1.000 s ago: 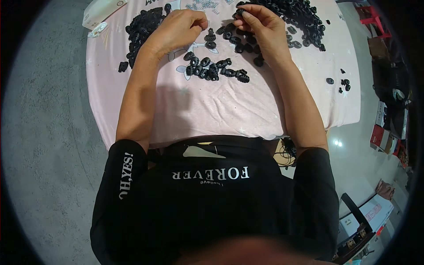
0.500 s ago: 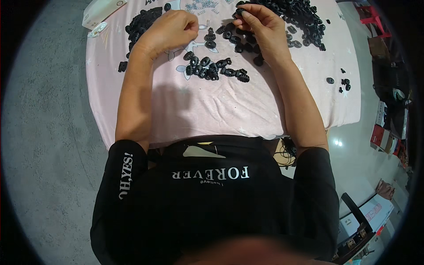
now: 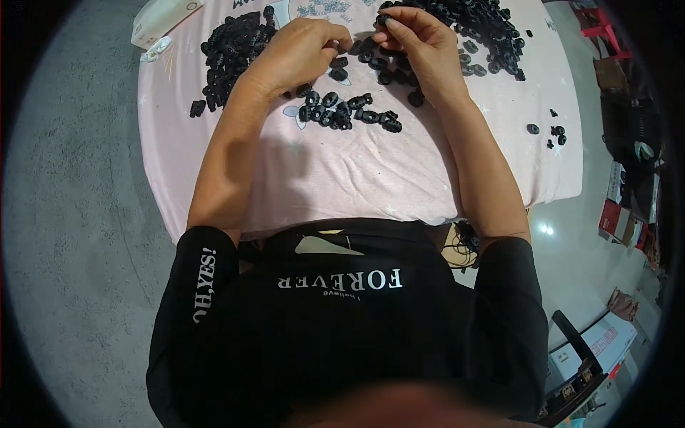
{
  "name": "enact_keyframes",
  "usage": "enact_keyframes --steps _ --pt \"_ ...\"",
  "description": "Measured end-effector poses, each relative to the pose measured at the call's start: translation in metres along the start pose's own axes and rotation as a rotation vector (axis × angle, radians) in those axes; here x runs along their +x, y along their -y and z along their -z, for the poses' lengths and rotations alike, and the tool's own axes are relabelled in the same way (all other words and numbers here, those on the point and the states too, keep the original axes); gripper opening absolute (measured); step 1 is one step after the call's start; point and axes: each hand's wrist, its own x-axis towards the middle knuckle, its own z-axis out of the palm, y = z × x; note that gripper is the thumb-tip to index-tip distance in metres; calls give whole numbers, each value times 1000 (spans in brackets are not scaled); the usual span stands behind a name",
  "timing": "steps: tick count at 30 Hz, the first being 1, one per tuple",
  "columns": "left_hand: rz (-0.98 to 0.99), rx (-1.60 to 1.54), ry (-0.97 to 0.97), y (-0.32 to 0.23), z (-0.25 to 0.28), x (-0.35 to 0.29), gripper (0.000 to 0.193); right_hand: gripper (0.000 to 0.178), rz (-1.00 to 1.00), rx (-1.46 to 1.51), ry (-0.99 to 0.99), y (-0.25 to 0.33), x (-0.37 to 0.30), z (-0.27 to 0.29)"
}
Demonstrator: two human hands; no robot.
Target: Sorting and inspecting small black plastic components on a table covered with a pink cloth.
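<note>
Leftmost, grey floor (image 3: pixel 78 185) runs alongside the counter (image 3: pixel 357 178), whose cover is pink cloth with a faint printed pattern. At the counter's upper-left edge: a white box (image 3: pixel 161 21), with a small white packet (image 3: pixel 155 50) just beside it. Next, a few dark parts (image 3: pixel 198 108) near the lower end of a heaped left pile (image 3: pixel 232 53) of small black parts.

The left grip (image 3: pixel 303 53) reaches over the cloth just beside this pile, back of the hand upward. Its fingers are curled and the opening is narrow; cannot tell whether anything is held. Small pale bluish pieces (image 3: pixel 325 8) lie above it, too small to identify. Just below its fingertips, a short column of black parts (image 3: pixel 339 69); nearer the body, a central cluster (image 3: pixel 342 113), its members touching.

The right grip (image 3: pixel 426 46) pinches one black piece (image 3: pixel 383 20) between thumb and fingers, above a loose group of black parts (image 3: pixel 385 68). Farther right, the large right pile (image 3: pixel 492 32), with greyish oval parts (image 3: pixel 471 58) along its near-left side. Near the counter's right edge, several stray black parts (image 3: pixel 559 135). Beyond, on the floor, a red stool (image 3: pixel 599 32).
</note>
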Motion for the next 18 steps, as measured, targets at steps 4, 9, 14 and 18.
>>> enact_keyframes --steps 4,9,14,18 --pt "-77 12 -57 7 -1 -1 17 13 1 8 13 -1 0 -3" --pt "-9 16 -16 -2 3 1 16 22 152 -157 86 -6 2 10" --pt "19 -90 -107 -17 6 3 16 23 158 -150 95 -4 0 7" --pt "156 -488 -162 -35 13 3 17 23 130 -154 95 -2 -2 7"
